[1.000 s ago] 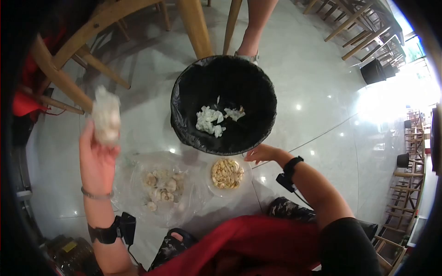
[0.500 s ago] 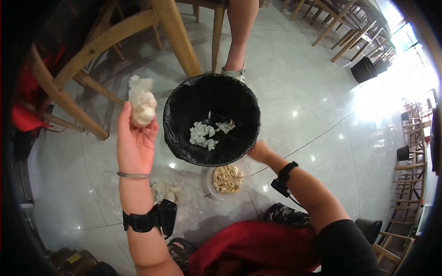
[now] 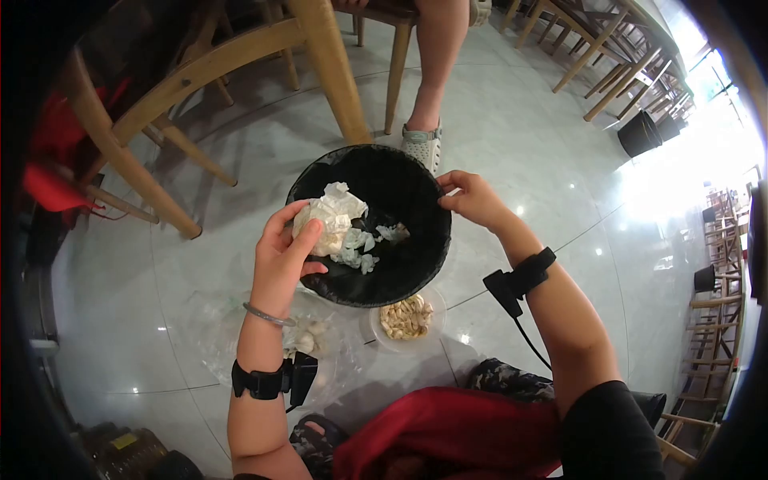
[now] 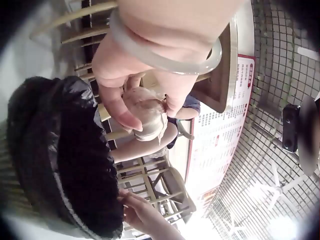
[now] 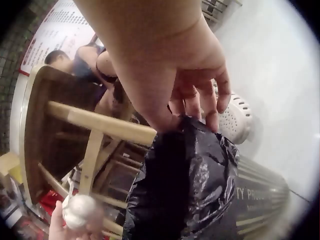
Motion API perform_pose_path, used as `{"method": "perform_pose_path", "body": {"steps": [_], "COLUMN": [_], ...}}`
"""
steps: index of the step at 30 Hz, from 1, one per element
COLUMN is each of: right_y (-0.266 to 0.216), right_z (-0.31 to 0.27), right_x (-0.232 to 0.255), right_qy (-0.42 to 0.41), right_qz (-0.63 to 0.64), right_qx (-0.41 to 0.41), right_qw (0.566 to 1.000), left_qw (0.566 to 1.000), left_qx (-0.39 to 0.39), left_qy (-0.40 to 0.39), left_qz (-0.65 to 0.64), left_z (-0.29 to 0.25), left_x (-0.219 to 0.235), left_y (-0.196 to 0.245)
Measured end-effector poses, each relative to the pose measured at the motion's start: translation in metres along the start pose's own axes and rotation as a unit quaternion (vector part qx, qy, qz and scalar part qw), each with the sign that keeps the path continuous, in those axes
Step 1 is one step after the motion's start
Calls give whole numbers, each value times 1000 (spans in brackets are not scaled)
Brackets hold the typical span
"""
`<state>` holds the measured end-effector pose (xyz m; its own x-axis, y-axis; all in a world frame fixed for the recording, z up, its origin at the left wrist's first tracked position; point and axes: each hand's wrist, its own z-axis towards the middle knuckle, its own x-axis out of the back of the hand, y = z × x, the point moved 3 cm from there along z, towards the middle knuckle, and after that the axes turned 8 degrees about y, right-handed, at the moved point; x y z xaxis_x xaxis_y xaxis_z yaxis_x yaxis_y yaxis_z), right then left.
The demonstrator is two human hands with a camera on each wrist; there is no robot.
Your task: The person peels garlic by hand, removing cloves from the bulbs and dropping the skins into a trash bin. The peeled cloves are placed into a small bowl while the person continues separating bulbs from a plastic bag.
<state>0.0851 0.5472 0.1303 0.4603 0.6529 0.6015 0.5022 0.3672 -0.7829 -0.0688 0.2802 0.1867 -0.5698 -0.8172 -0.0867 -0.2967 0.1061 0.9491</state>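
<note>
Tiled floor [image 3: 520,128] before you bore, near left, a clear plastic bag [image 3: 334,358] with garlic bulbs [image 3: 302,342]; right of it, a clear bowl [image 3: 438,314] of peeled cloves [image 3: 406,318]; beyond both, a black-lined bin [image 3: 416,248].

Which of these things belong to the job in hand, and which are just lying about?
Likely the job:
garlic, in the left hand
bin, gripped by the right hand
scraps in the bin
bowl of cloves
bag of garlic

Likely just about:
chair
red thing, left
far bucket
</note>
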Motion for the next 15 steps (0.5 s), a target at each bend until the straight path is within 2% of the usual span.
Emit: {"method": "perform_pose_path", "body": {"steps": [3,4,7,9,11,12,13,14,15], "right_y": [-36,-39,-99,-140,-161,-168,-168,-169,-170], "right_z": [-16,-17,-33,-39,-50,-58,-62,-66,-68], "right_x": [-18,-25,-25,-29,-46,-50,-56,-57,-58], "right_qy": [-5,26,164,9,-45,-73,-42,-16,11], "right_qz": [-145,-218,-172,5,39,35,19,19,20], "right_qx": [-5,35,188,251,372,321,320,315,309], "right_qw": [989,975,953,968,926,943,946,949,951], "left_qw": [1000,1000,1000,999,999,997,994,996,996], "left_qx": [19,10,25,36,12,2,-8,-51,-25], "left_qy": [9,13,7,-7,-29,-49,-69,-70,-83], "left_qz": [-18,-12,-15,-18,-42,-64,-85,-30,-38], "left_z": [4,5,12,13,13,15,17,15,15], "left_x": [10,9,3,1,0,-1,-2,-5,-3], "left_y": [-7,-12,-18,-20,-20,-23,-23,-23,-23]}}
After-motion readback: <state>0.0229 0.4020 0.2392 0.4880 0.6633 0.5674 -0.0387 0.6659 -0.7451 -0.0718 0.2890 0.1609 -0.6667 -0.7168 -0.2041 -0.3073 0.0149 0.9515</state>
